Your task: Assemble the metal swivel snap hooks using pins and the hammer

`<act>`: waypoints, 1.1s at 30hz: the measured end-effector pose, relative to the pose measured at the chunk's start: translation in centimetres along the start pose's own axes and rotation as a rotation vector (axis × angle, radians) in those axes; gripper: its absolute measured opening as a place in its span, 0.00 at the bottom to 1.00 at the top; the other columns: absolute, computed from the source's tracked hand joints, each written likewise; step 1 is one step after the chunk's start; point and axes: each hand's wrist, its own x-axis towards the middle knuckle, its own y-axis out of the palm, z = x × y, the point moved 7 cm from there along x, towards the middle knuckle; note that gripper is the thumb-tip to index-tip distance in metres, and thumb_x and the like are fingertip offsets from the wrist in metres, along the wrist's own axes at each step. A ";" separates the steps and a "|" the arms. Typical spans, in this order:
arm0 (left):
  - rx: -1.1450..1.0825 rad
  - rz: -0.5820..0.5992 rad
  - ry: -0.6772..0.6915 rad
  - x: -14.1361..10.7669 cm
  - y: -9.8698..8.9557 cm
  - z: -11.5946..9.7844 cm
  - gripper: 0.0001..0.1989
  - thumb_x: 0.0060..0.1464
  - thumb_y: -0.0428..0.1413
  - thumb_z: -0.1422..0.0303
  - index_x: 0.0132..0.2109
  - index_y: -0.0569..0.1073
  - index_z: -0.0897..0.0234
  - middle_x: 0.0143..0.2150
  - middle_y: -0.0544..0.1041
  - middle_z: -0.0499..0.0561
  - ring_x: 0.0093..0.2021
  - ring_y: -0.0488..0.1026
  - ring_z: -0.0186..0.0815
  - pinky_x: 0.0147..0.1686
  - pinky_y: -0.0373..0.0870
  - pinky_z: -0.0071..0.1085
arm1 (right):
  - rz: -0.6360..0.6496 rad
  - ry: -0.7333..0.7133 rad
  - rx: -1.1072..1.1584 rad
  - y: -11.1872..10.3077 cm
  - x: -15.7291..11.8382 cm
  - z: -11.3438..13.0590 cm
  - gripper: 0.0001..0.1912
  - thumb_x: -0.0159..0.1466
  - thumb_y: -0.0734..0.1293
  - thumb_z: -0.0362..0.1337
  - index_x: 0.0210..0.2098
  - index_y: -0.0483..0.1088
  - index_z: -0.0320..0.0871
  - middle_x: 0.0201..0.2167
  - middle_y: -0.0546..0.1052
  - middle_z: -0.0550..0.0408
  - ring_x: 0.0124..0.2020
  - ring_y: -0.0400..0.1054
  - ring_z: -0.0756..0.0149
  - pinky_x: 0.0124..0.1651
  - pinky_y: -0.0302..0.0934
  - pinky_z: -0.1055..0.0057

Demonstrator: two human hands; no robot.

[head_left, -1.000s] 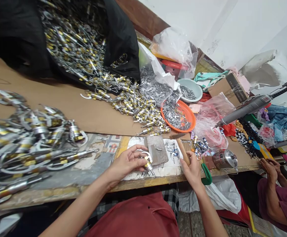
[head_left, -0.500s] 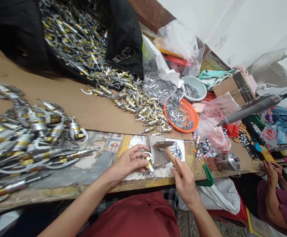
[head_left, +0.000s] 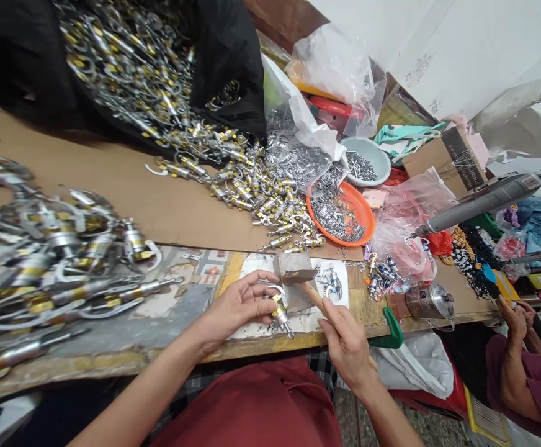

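My left hand (head_left: 237, 307) pinches a small silver-and-yellow metal piece (head_left: 280, 316) with a curved white hook, just left of a grey metal block (head_left: 293, 264). My right hand (head_left: 347, 341) is wrapped round the wooden handle of a hammer (head_left: 314, 295). The dark hammer head lies over the block, and whether the two touch is hard to tell. White paper (head_left: 247, 332) is spread under the block. Small blue-and-silver pieces (head_left: 334, 284) lie on it, right of the hammer head.
Silver-and-yellow pieces (head_left: 237, 186) spill from a black bag (head_left: 233, 37); more are heaped at left (head_left: 61, 242). Beyond are an orange tray (head_left: 368, 217) and grey-blue bowl (head_left: 384, 164). A metal cup (head_left: 431, 302) and green clamp-like object (head_left: 394, 329) sit right, near another person's hands (head_left: 515, 320).
The hammer head has turned and shifted slightly left over the block. My right hand has moved slightly left and down with the handle. My left hand keeps its hold on the metal piece.
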 end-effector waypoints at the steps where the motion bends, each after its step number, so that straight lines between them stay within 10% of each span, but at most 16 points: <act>1: 0.000 0.001 0.000 0.0 0.0 0.0 0.23 0.36 0.67 0.68 0.41 0.68 0.63 0.29 0.73 0.43 0.23 0.71 0.28 0.23 0.71 0.25 | -0.004 -0.004 0.002 -0.1 0.0 0.1 0.27 0.65 0.58 0.28 0.62 0.52 0.50 0.37 0.73 0.51 0.36 0.70 0.66 0.38 0.66 0.72; 33: 0.010 -0.080 0.037 -0.1 0.2 -0.6 0.25 0.33 0.67 0.71 0.40 0.66 0.64 0.25 0.77 0.44 0.22 0.74 0.29 0.23 0.71 0.24 | -0.020 -0.083 -0.118 -3.2 -0.9 2.9 0.28 0.64 0.57 0.26 0.62 0.53 0.49 0.38 0.73 0.50 0.36 0.71 0.67 0.36 0.67 0.74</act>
